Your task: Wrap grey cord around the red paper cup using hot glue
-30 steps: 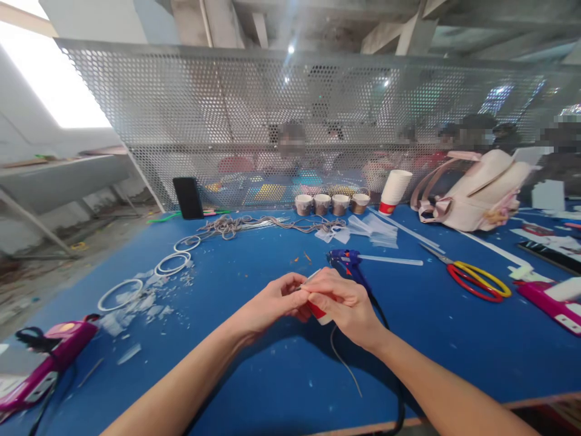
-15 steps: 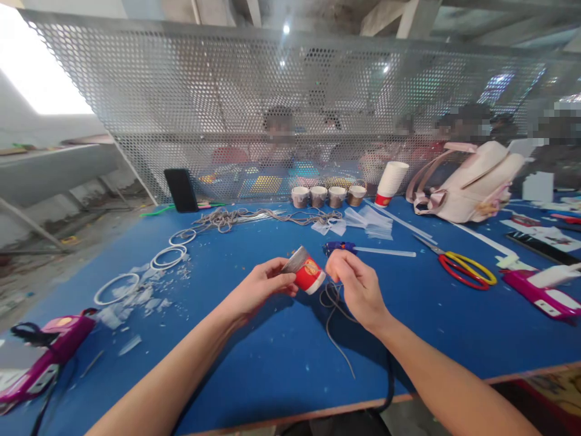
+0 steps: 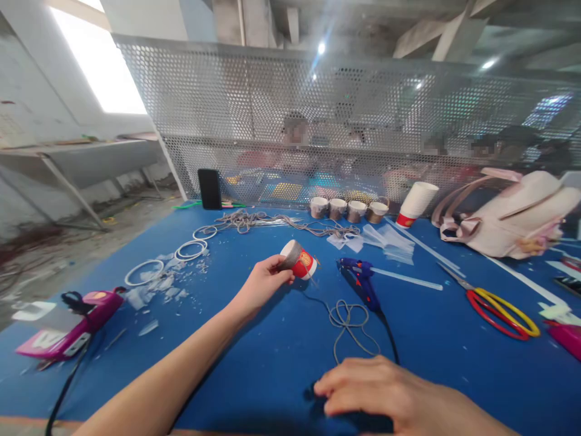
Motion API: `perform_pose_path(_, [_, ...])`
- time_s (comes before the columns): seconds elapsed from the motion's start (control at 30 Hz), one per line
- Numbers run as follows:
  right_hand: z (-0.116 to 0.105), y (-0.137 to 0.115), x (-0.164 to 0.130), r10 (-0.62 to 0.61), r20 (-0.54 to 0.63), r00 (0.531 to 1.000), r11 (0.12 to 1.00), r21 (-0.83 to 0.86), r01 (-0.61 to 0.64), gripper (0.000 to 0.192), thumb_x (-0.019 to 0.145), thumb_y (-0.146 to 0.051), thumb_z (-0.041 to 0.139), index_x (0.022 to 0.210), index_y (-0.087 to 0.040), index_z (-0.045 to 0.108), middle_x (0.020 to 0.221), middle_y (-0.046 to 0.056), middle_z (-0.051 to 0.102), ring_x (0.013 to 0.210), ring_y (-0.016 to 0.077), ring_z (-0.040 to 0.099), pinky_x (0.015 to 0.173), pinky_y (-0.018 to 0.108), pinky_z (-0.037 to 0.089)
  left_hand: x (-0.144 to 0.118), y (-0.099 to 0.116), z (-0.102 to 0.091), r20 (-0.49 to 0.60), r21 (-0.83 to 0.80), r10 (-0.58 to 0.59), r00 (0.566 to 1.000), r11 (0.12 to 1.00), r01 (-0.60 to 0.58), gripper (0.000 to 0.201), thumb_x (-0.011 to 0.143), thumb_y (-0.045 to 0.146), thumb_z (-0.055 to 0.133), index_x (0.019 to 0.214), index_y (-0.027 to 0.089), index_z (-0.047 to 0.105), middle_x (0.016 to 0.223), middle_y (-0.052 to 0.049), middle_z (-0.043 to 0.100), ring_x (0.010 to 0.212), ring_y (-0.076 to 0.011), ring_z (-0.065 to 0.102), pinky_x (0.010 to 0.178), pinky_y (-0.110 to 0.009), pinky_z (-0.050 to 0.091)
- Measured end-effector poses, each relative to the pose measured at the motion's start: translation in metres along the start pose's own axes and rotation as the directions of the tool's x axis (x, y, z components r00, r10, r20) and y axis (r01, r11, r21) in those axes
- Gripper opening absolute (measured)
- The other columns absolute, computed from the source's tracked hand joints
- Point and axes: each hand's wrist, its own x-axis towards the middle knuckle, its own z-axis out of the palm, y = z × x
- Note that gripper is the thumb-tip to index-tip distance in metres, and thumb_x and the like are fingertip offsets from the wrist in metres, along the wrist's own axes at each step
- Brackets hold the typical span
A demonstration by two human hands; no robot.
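My left hand [image 3: 267,278] holds a small red-and-white paper cup [image 3: 305,264] tilted on its side, fingers and thumb pinching the part wrapped with grey cord. A loose grey cord [image 3: 347,318] runs from the cup and lies in loops on the table. Low in the picture, near the table's front edge, my right hand [image 3: 367,390] hovers with its fingers loosely bent and apart, and nothing shows in them. The blue hot glue gun [image 3: 363,281], with a clear glue stick [image 3: 408,278] in it, lies right of the cup.
Several cord-wrapped cups [image 3: 336,209] and a stack of paper cups [image 3: 417,203] stand at the back. Scissors [image 3: 499,312] and a pink backpack [image 3: 512,212] are at right. White rings [image 3: 144,272], a purple power strip [image 3: 75,327] and an upright phone [image 3: 209,189] are at left.
My right hand has moved from beside the cup down toward the front edge, and its fingers have loosened. The left hand keeps the cup. The camera view has turned left.
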Motion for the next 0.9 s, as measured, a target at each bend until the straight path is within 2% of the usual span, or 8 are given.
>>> perform_pose_path(0.1, [-0.001,0.03,-0.003,0.161,-0.256,0.953,0.985,-0.016,-0.171,0.019,0.086,-0.017,0.057,0.104,-0.021,0.062,0.096,0.005,0.069,0.081,0.0154,0.066,0.073,0.026,0.054,0.0,-0.001,0.006,-0.045,0.08,0.033,0.998,0.996,-0.029,0.008,0.066,0.02,0.064,0.071,0.014,0.062,0.061,0.002,0.06,0.058,-0.0118,0.052,0.06,-0.024,0.038])
perform_pose_path(0.13, [0.0,0.041,0.001,0.188,-0.357,0.915,0.978,-0.016,-0.207,0.016,0.088,-0.017,0.053,0.1,-0.021,0.062,0.091,0.004,0.068,0.073,0.0144,0.065,0.067,0.026,0.054,-0.001,-0.001,0.009,-0.046,0.09,0.035,0.998,0.995,-0.031,0.009,0.067,0.022,0.064,0.07,0.014,0.062,0.06,0.003,0.059,0.057,-0.0116,0.052,0.059,-0.024,0.038])
perform_pose_path(0.2, [0.001,0.063,0.013,0.202,-0.526,0.826,0.959,-0.067,-0.277,0.014,0.088,-0.018,0.052,0.098,-0.021,0.061,0.091,0.005,0.067,0.073,0.0163,0.063,0.069,0.03,0.053,-0.005,0.001,0.016,-0.042,0.092,0.032,0.999,0.995,-0.028,0.012,0.068,0.026,0.064,0.07,0.015,0.061,0.057,0.003,0.058,0.054,-0.0113,0.051,0.058,-0.024,0.039])
perform_pose_path(0.27, [0.002,0.078,0.027,0.181,-0.622,0.761,0.955,-0.073,-0.287,0.013,0.087,-0.019,0.052,0.096,-0.02,0.061,0.091,0.006,0.065,0.074,0.0169,0.062,0.069,0.03,0.053,-0.011,0.004,0.023,-0.042,0.095,0.021,0.999,0.995,-0.017,0.013,0.068,0.028,0.064,0.07,0.016,0.061,0.055,0.004,0.058,0.053,-0.0112,0.051,0.056,-0.024,0.039])
perform_pose_path(0.43, [0.008,0.084,0.042,0.11,-0.711,0.694,0.951,-0.129,-0.283,0.011,0.087,-0.023,0.055,0.092,-0.02,0.064,0.088,0.007,0.064,0.081,0.0189,0.061,0.073,0.032,0.051,-0.024,0.009,0.035,-0.036,0.159,0.025,0.999,0.987,-0.018,0.015,0.067,0.031,0.065,0.066,0.016,0.062,0.055,0.003,0.058,0.053,-0.012,0.052,0.054,-0.023,0.04])
perform_pose_path(0.57, [0.015,0.078,0.04,0.048,-0.722,0.69,0.913,-0.249,-0.323,0.011,0.087,-0.023,0.055,0.087,-0.019,0.066,0.084,0.007,0.065,0.079,0.0192,0.061,0.072,0.033,0.047,-0.029,0.007,0.038,-0.025,0.211,0.056,0.998,0.976,-0.049,0.015,0.067,0.031,0.064,0.066,0.016,0.063,0.058,0.003,0.058,0.055,-0.0116,0.05,0.054,-0.023,0.04])
perform_pose_path(0.77, [0.024,0.076,0.043,0.181,-0.741,0.647,0.912,-0.12,-0.393,0.015,0.08,-0.012,0.054,0.068,-0.019,0.06,0.071,0.003,0.064,0.065,0.0161,0.055,0.065,0.03,0.04,-0.033,0.002,0.04,0.003,0.304,0.073,0.997,0.95,-0.07,0.011,0.068,0.026,0.063,0.062,0.016,0.061,0.056,0.004,0.052,0.054,-0.0105,0.043,0.052,-0.022,0.035])
perform_pose_path(0.9, [0.026,0.072,0.043,0.238,-0.738,0.632,0.922,-0.032,-0.385,0.015,0.076,-0.01,0.054,0.065,-0.02,0.054,0.065,-0.002,0.06,0.06,0.0128,0.054,0.067,0.028,0.04,-0.034,0.001,0.04,0.031,0.34,0.103,0.994,0.934,-0.108,0.013,0.069,0.028,0.062,0.064,0.016,0.062,0.06,0.003,0.053,0.057,-0.0113,0.044,0.055,-0.022,0.035])
